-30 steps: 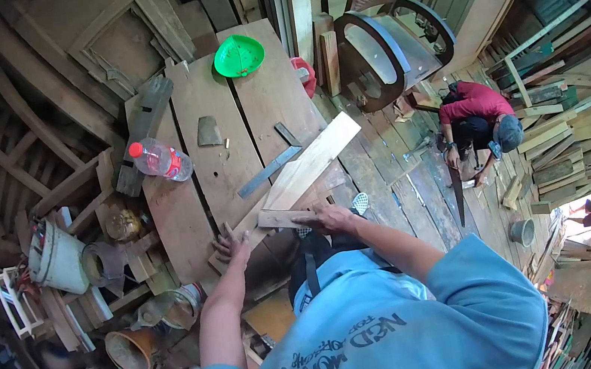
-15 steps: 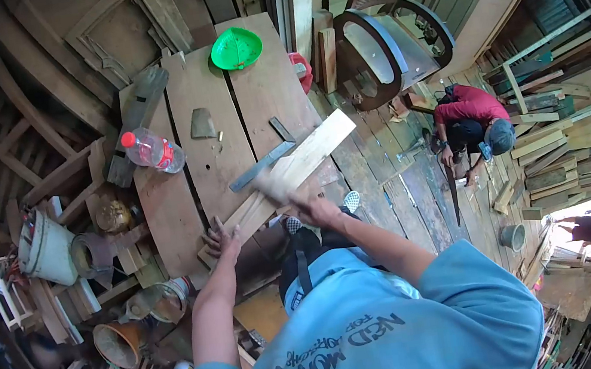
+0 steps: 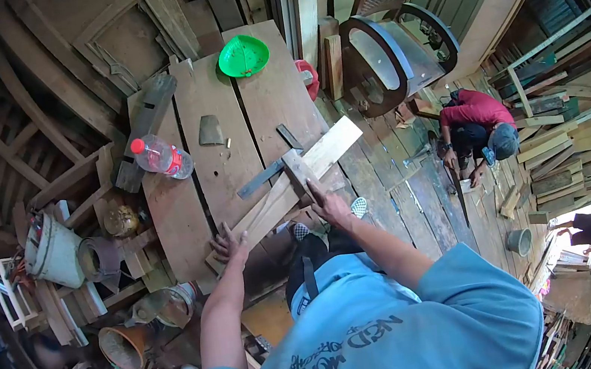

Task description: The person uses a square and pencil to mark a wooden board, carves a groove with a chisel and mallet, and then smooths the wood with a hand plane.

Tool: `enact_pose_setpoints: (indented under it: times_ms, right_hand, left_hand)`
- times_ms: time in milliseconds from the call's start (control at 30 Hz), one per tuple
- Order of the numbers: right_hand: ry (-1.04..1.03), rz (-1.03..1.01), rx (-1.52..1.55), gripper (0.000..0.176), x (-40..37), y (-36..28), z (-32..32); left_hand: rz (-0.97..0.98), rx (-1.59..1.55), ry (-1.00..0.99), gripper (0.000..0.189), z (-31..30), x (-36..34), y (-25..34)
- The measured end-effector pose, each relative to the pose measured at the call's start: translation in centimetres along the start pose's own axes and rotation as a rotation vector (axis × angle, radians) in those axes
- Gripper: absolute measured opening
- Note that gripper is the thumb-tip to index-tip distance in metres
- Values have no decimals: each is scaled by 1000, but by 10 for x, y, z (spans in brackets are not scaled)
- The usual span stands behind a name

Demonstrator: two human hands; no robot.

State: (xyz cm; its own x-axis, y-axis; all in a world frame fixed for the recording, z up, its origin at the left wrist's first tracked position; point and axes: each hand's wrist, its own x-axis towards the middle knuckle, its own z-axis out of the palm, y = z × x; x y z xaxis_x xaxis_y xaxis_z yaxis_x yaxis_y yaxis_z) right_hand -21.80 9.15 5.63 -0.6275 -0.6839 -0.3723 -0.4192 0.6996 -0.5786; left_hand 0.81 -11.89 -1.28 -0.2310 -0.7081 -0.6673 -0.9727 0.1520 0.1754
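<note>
A long pale wooden plank (image 3: 332,147) lies aslant across the near right corner of the wooden table (image 3: 171,209). My left hand (image 3: 230,246) rests on the plank's lower left end, its fingers spread across the wood. Gripped in my right hand (image 3: 332,208) is a short wooden block (image 3: 299,171), which lies crosswise over the plank's middle. Just beyond the plank is a try square, its metal blade (image 3: 261,179) partly under or beside the block and its dark stock (image 3: 289,137) pointing away from me.
On the table are a plastic bottle (image 3: 162,158), a green leaf-shaped dish (image 3: 243,56) and a flat metal scraper-like piece (image 3: 210,130). Buckets (image 3: 52,252) and wood stand at left. A co-worker in red (image 3: 475,118) crouches with a saw (image 3: 461,195) at right, near a chair (image 3: 395,34).
The wooden block, blurred by motion earlier, now shows sharply and sits farther up the plank. My right hand has shifted slightly away along the plank. My left hand stays on its end.
</note>
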Motion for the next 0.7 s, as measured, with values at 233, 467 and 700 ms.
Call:
enact_pose_setpoints:
  times_ms: [233,467,700]
  right_hand:
    - [-27,-286,-33,56,11,42,14]
    - [-199,-355,-85,50,5,35,17]
    - [-70,-318,-126,47,3,39,38]
  left_hand:
    - [-3,-14,0,83,2,5,-1]
    - [-8,-25,-10,83,-5,1,6]
    - [26,-29,-8,84,-4,1,3]
